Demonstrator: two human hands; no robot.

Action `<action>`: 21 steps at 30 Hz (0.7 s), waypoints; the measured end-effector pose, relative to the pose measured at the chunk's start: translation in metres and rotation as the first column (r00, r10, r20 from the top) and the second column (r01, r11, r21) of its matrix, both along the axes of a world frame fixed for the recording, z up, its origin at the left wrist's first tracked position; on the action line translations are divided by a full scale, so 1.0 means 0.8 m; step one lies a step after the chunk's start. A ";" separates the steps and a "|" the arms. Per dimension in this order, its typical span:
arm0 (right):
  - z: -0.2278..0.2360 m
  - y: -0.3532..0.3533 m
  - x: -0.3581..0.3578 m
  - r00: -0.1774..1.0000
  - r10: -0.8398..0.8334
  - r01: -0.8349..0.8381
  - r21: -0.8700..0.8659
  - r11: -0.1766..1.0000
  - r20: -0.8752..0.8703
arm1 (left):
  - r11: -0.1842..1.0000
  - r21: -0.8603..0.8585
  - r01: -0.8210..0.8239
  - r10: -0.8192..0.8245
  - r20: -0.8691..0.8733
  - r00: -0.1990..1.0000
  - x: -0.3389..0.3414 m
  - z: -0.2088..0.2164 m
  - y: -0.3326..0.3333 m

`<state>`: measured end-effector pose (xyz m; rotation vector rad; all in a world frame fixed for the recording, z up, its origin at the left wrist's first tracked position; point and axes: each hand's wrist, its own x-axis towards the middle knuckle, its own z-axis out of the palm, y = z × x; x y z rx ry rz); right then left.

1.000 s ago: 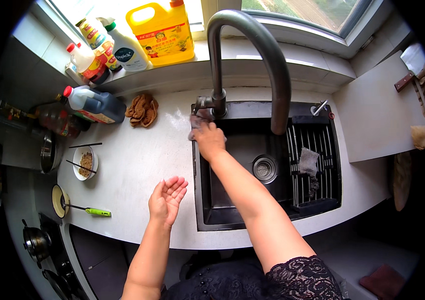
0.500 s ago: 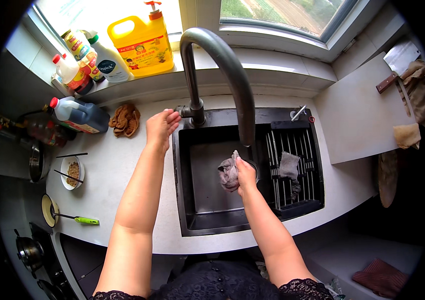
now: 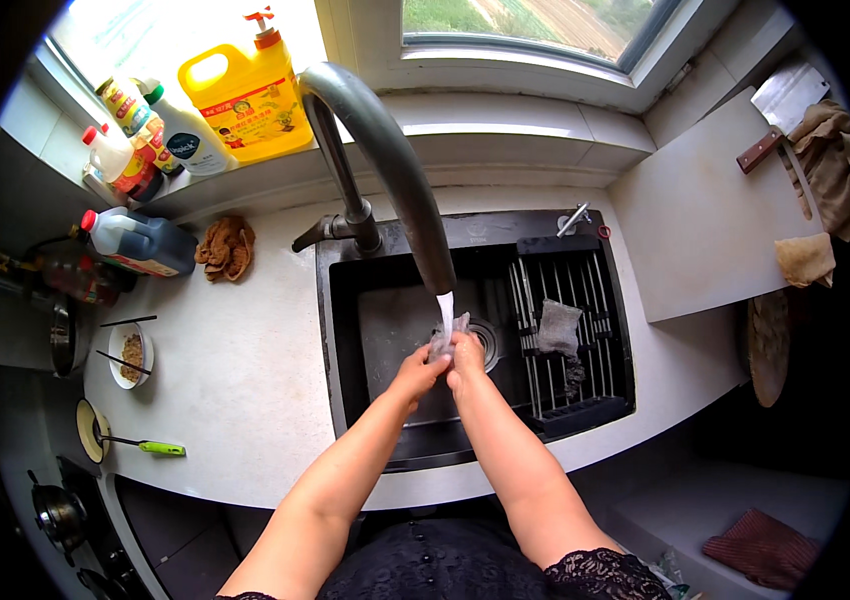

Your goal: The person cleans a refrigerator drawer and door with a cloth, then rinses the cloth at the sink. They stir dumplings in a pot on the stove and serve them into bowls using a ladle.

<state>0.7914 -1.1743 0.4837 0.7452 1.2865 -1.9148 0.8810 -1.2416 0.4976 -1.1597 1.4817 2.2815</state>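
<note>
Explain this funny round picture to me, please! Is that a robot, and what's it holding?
No robot here, just a person's own two bare hands. A wide camera worn on the head looks down, which makes straight edges bend. The left hand and right hand hold a wet gray cloth together. Water runs onto it from the curved faucet, over a dark sink. On the pale counter sit a crumpled brown cloth, a white bowl of food and a green-handled utensil.
</note>
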 end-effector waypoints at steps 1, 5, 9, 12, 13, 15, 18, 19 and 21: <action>-0.002 0.005 -0.001 1.000 -0.010 0.010 -0.011 1.000 -0.013 | 0.996 -0.070 -0.053 0.055 0.023 0.998 0.001 -0.002 0.011; -0.012 0.025 -0.009 1.000 -0.008 0.010 -0.151 0.989 0.014 | 0.645 -0.755 0.114 -0.110 0.056 0.992 0.008 -0.007 0.008; 0.027 0.016 -0.010 0.981 0.190 -0.188 -0.033 0.982 0.048 | 0.147 -0.988 0.037 -0.158 0.013 0.987 0.016 0.057 0.003; 0.007 0.016 -0.005 0.967 0.245 -0.237 -0.098 0.967 0.076 | 0.066 -0.994 0.090 -0.283 0.067 0.957 0.033 0.064 0.008; -0.008 0.016 -0.003 0.978 0.193 -0.177 -0.173 0.969 0.083 | 0.051 -0.993 0.104 -0.327 0.082 0.942 0.038 0.067 0.013; -0.020 0.018 -0.003 0.985 0.103 -0.065 -0.257 0.964 0.139 | 0.090 -0.991 0.095 -0.356 0.057 0.933 0.050 0.064 0.025; 0.028 0.022 -0.005 0.964 -0.049 0.119 -0.258 0.959 0.261 | 0.269 -0.952 0.145 -0.329 0.051 0.943 0.064 0.064 0.037; 0.031 0.025 -0.009 0.963 -0.054 0.135 -0.298 0.945 0.266 | 0.340 -0.934 0.106 -0.285 0.005 0.958 0.067 0.055 0.037; 0.035 0.033 -0.018 0.959 -0.064 0.168 -0.374 0.912 0.274 | 0.473 -0.881 0.016 -0.187 -0.082 0.979 0.069 0.029 0.038</action>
